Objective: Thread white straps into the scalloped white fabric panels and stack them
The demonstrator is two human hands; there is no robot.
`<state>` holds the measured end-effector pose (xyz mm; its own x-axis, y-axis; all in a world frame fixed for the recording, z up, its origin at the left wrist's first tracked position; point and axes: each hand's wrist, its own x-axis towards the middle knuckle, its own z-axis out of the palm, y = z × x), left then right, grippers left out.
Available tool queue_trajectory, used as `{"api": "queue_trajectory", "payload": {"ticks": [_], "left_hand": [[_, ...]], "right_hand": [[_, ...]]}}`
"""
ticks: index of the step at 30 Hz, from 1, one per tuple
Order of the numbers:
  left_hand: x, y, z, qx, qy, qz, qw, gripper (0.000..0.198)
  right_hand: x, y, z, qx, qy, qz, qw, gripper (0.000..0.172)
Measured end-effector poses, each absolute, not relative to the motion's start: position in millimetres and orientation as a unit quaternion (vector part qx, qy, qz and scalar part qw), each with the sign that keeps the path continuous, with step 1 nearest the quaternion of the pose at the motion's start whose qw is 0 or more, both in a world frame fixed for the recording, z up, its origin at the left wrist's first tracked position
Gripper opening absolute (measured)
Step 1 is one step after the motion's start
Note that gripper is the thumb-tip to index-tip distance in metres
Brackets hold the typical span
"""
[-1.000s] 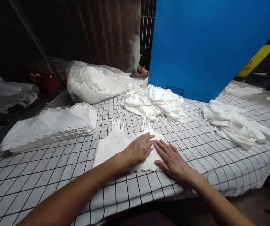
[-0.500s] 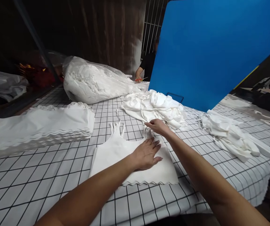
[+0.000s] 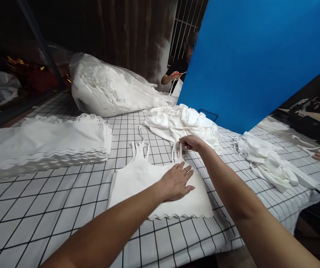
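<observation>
Lying flat on the checked tablecloth (image 3: pixel 81 208) in the head view, the stack of white tops (image 3: pixel 137 182) looks smooth and plain, with 2 bunches of thin straps (image 3: pixel 138 149) at its far side and a wavy hem (image 3: pixel 182 216) nearest. The left hand (image 3: pixel 175 182) rests on it, fingers spread; the right hand (image 3: pixel 191 142) pinches a right-side strap (image 3: pixel 181 148).

No text, label, brand, number or sign is legible.
</observation>
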<state>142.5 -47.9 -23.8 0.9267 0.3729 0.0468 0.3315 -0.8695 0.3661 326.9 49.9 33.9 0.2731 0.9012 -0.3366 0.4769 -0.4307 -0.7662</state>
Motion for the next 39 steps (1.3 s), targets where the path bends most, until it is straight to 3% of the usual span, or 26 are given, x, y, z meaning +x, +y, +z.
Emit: {"api": "queue_trajectory", "payload": {"ticks": [8, 16, 20, 23, 28, 32, 39], "left_hand": [[143.2, -47.7, -23.7, 0.966, 0.185, 0.047, 0.177, 0.071], [141.4, -47.6, -20.1, 0.965, 0.184, 0.039, 0.183, 0.071], [139.4, -48.2, -17.8, 0.958, 0.184, 0.071, 0.208, 0.065], [140.4, -45.9, -19.0, 0.916, 0.222, 0.193, 0.272, 0.051], [146.0, -37.2, -21.3, 0.768, 0.262, 0.401, 0.424, 0.035], [147.1, -33.2, -18.2, 0.698, 0.274, 0.438, 0.495, 0.040], [147.4, -29.1, -21.6, 0.640, 0.289, 0.423, 0.572, 0.019]], "right_hand": [[336.2, 47.4, 95.9, -0.633, -0.417, 0.469, 0.453, 0.012], [350.3, 31.2, 149.3, -0.554, -0.466, 0.419, 0.548, 0.007], [347.1, 13.7, 128.1, -0.540, -0.556, 0.359, 0.520, 0.016], [342.2, -2.0, 90.0, -0.490, -0.615, 0.343, 0.514, 0.027], [333.5, -23.8, 27.8, -0.410, -0.701, 0.238, 0.533, 0.017], [329.2, -33.4, 6.8, -0.398, -0.736, 0.184, 0.516, 0.022], [322.8, -37.2, 1.2, -0.402, -0.754, 0.142, 0.500, 0.030]]}}
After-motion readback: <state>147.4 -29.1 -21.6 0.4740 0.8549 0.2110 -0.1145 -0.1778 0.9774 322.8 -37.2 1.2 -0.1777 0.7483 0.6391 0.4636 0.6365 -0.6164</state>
